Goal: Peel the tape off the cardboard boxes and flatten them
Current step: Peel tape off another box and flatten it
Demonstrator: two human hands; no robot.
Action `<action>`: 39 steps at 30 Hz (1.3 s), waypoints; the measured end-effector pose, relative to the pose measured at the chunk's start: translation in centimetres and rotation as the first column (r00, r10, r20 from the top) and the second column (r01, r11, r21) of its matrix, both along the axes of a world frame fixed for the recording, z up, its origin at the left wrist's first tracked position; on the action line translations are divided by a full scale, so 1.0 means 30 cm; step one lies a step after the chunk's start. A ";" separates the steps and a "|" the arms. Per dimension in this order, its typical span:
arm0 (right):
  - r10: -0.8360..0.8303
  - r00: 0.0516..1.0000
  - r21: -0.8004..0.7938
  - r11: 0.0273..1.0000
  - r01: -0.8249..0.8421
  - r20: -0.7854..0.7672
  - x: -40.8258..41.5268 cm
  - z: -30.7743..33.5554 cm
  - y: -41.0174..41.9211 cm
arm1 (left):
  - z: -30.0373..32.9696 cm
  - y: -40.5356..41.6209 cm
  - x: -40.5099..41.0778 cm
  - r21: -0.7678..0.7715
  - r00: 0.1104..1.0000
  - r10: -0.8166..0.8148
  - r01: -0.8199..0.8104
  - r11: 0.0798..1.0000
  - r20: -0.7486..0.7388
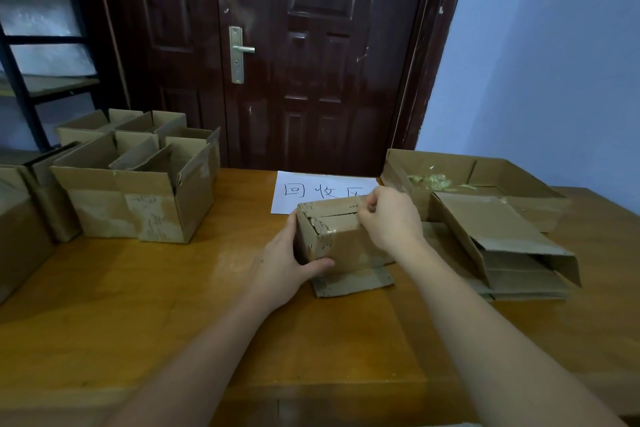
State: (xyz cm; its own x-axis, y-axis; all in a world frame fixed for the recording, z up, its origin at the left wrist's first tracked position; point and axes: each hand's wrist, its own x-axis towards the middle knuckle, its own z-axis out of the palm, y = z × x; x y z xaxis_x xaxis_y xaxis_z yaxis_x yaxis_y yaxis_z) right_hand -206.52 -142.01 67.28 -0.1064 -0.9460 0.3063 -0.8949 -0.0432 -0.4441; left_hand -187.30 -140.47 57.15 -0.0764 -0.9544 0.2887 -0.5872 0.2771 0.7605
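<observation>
Your left hand (284, 270) grips the near-left corner of the small cardboard box (341, 236), which sits on the surface (173, 305) just in front of the white paper sign (318, 191). Your right hand (388, 218) pinches tape at the box's top seam. Flattened boxes (502, 253) lie right of it.
</observation>
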 end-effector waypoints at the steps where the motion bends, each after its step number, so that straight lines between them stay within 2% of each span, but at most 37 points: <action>1: -0.022 0.998 -0.021 1.000 0.023 0.052 -0.015 0.004 -0.004 | 0.001 0.000 0.002 0.008 1.000 -0.009 0.009 1.000 -0.007; 3: -0.055 0.989 -0.055 0.997 0.063 0.136 -0.051 0.021 -0.005 | 0.003 -0.004 0.005 0.031 0.999 -0.037 0.038 0.999 -0.033; 6: -0.041 0.993 -0.127 0.990 0.055 0.108 -0.067 0.027 0.009 | 0.008 -0.007 0.002 0.059 0.998 -0.065 0.066 0.996 -0.022; 11: 0.166 0.986 -0.139 0.976 -0.166 -0.013 -0.031 -0.006 0.025 | 0.008 -0.002 0.004 0.051 0.997 -0.073 0.074 0.996 -0.029; 14: 0.230 0.973 -0.070 0.971 -0.227 0.035 -0.038 -0.023 0.023 | 0.010 0.001 -0.013 -0.042 0.999 0.024 -0.025 0.999 -0.027; 16: 0.249 0.966 -0.024 0.968 -0.248 0.068 -0.044 -0.031 0.019 | 0.039 0.014 -0.034 -0.174 0.978 0.169 -0.147 0.974 0.119; 17: 0.249 0.964 -0.033 0.969 -0.246 0.093 -0.045 -0.029 0.014 | 0.055 0.021 -0.045 -0.292 0.946 0.215 -0.141 0.946 0.241; 19: 0.225 0.953 -0.073 0.974 -0.215 0.204 -0.047 -0.017 0.014 | 0.079 0.022 -0.065 -0.495 0.847 0.228 0.047 0.868 0.480; 21: 0.123 0.969 -0.058 0.992 -0.113 0.213 -0.054 -0.014 0.011 | 0.083 0.012 -0.077 -0.551 0.765 0.236 0.180 0.815 0.599; 23: 0.013 0.998 0.014 1.000 -0.014 0.062 -0.056 -0.008 0.010 | 0.078 0.004 -0.085 -0.546 0.762 0.232 0.184 0.817 0.604; 25: 0.010 0.999 0.058 0.998 -0.012 0.044 -0.053 -0.005 0.013 | 0.068 0.004 -0.088 -0.552 0.777 0.227 0.179 0.814 0.588; 28: -0.024 0.999 0.006 1.000 0.025 -0.041 -0.052 -0.006 0.021 | 0.069 0.009 -0.086 -0.560 0.777 0.239 0.170 0.811 0.583; 30: -0.046 0.998 -0.037 0.998 0.045 -0.037 -0.064 -0.006 0.018 | 0.074 0.008 -0.082 -0.559 0.769 0.239 0.179 0.810 0.592; 34: -0.053 0.998 -0.004 0.999 0.053 0.043 -0.105 0.024 0.002 | 0.090 -0.005 -0.066 -0.556 0.752 0.231 0.210 0.804 0.617; 39: -0.015 1.000 -0.051 0.999 0.015 0.002 -0.113 0.009 0.002 | 0.096 -0.011 -0.055 -0.537 0.757 0.206 0.219 0.815 0.621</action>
State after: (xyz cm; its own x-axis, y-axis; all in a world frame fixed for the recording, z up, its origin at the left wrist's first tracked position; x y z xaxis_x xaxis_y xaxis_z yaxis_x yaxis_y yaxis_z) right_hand -209.91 -141.95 67.54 -0.1205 -0.9276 0.3536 -0.8951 -0.0526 -0.4428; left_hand -188.96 -140.79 60.02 -0.4445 -0.6369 0.6300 -0.8523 0.5172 -0.0784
